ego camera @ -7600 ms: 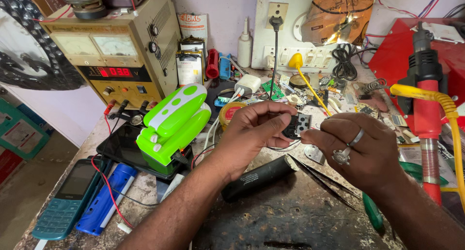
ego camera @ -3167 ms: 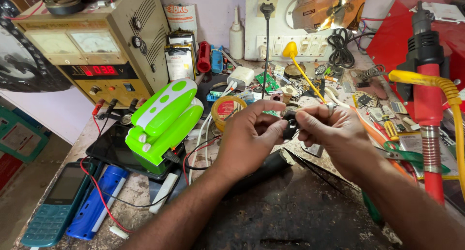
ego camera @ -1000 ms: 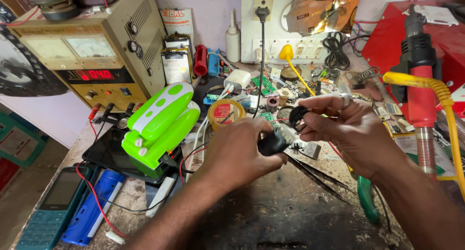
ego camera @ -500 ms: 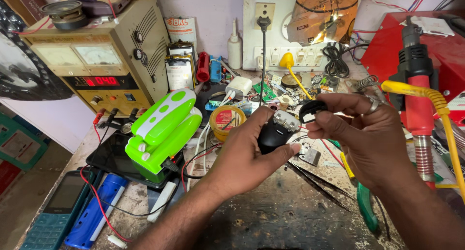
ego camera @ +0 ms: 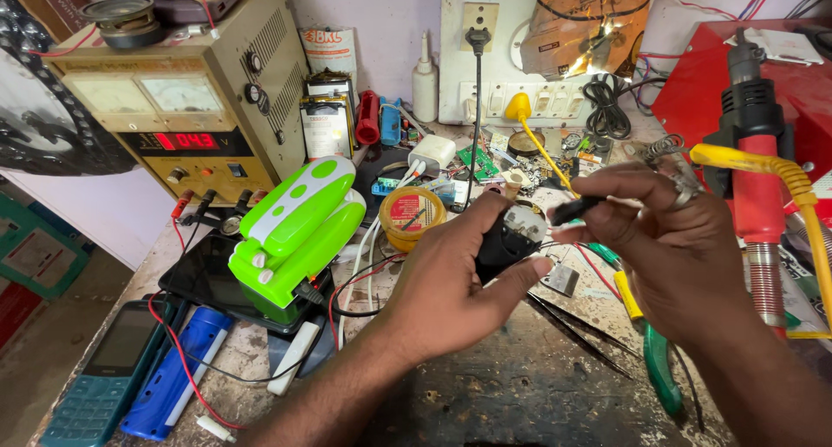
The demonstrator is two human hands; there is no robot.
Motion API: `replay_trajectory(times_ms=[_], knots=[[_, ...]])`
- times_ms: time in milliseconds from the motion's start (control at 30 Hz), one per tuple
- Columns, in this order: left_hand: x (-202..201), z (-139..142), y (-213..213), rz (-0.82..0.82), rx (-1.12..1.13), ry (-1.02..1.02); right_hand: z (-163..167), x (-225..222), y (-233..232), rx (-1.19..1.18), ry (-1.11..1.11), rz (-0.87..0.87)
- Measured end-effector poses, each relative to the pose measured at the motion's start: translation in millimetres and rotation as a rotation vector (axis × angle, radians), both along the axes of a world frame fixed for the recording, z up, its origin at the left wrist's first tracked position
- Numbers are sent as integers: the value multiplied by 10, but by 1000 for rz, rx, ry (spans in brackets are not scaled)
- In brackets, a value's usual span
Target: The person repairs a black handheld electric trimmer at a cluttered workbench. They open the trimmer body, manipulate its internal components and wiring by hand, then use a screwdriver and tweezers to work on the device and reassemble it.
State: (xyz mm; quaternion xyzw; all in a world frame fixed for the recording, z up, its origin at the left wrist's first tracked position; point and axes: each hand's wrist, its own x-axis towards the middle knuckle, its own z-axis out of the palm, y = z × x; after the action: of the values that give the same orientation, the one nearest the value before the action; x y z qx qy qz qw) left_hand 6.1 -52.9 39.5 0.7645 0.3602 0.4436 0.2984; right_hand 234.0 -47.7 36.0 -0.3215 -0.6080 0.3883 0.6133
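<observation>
Head view: left hand [ego camera: 451, 282] grips a small black round part [ego camera: 503, 239]; right hand [ego camera: 667, 239], at three o'clock, pinches a thin black rod [ego camera: 574, 210] above the cluttered counter [ego camera: 520, 386].

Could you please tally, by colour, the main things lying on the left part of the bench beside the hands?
Green and white: 1, the handheld lamp
Blue: 1, the torch
Teal: 1, the keypad phone
Black: 1, the flat tablet under the lamp
Total: 4
The left hand holds a small black part; the right hand pinches a thin black piece.
</observation>
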Motion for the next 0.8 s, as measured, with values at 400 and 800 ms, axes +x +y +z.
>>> replay_trajectory(times_ms=[400, 800], knots=[[-9, 48, -42, 64, 231, 250, -141, 31, 42, -46, -270, -164], [32, 9, -34, 102, 207, 302, -140, -92, -16, 189, -432, -192]])
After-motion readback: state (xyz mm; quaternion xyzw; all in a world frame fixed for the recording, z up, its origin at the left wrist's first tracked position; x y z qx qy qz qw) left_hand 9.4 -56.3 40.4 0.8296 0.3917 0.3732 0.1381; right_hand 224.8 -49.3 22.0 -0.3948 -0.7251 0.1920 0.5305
